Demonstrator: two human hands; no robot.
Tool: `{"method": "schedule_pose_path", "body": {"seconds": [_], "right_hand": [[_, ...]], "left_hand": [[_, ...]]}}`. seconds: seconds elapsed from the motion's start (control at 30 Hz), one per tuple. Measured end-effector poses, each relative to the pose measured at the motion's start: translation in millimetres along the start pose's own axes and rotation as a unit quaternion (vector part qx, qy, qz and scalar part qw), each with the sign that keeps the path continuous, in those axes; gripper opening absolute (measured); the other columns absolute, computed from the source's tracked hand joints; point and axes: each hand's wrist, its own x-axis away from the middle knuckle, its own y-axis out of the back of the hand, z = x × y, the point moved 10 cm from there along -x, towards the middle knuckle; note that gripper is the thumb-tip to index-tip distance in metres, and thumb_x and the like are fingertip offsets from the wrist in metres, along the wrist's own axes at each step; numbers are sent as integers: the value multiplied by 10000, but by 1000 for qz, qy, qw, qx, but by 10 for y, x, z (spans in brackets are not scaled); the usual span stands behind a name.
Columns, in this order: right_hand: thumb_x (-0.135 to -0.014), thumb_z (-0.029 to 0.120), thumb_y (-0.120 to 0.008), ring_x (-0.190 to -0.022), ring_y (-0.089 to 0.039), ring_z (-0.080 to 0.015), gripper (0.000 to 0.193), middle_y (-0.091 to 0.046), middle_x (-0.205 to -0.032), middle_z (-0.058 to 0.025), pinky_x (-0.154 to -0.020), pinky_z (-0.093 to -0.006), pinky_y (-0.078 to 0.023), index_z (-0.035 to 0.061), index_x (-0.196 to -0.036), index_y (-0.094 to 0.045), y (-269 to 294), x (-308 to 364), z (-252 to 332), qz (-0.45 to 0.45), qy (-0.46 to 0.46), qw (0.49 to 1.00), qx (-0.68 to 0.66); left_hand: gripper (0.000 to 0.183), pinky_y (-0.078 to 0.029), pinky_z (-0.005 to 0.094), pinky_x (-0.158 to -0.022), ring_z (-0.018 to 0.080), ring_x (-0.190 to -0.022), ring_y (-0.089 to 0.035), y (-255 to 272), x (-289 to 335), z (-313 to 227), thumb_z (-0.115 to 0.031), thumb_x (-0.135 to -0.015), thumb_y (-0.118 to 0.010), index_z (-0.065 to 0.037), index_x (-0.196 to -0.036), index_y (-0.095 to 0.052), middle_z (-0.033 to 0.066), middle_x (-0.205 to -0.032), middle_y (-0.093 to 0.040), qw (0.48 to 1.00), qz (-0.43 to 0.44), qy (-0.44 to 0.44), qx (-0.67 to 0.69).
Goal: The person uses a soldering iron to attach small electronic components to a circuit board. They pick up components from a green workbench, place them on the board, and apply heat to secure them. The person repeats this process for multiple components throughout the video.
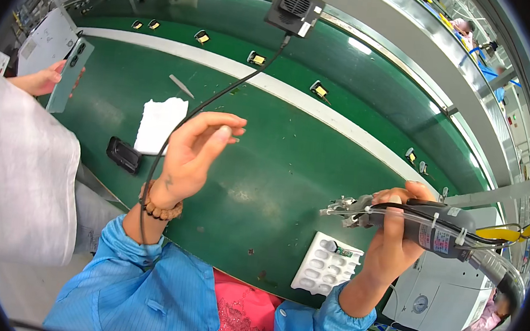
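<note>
Item: grey cylindrical metal-tipped tool (425, 223), grasped in our right hand (394, 243) above the green flat worktop (271, 166), near the white rectangular hollowed tray (304, 269). Item: our left hand (192, 153), released, loosely curled, over the worktop.

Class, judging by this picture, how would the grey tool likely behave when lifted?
The tool, in the right hand, is probably heavy for its size, being thick and cylindrical. It may tug or twist, since a tube trails from its rear. Its metal tip looks stiff, so probably won't flop.
</note>
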Motion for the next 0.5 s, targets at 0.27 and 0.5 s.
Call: {"method": "schedule_pose_path", "body": {"seconds": [0.27, 0.5], "right_hand": [[-866, 50, -696, -742, -612, -202, 360, -621, -804, -108, -719, -345, -502, -30, -1166, -514, 82, 7, -198, 58, -1, 998, -23], [-827, 13, -706, -727, -629, -187, 375, -647, -796, -114, -688, -315, -515, -32, -1151, -522, 82, 36, -209, 51, 15, 998, -19]], "left_hand": [[436, -321, 419, -1162, 222, -1135, -605, -101, -83, -223, -127, -829, -592, -93, -1263, -594, 85, -1143, -656, 993, 99, -59, 2], [465, -296, 426, -1201, 215, -1156, -599, 326, 722, -1122, -103, -824, -573, -120, -1288, -586, 67, -1154, -654, 795, 526, -242, -182]]}}
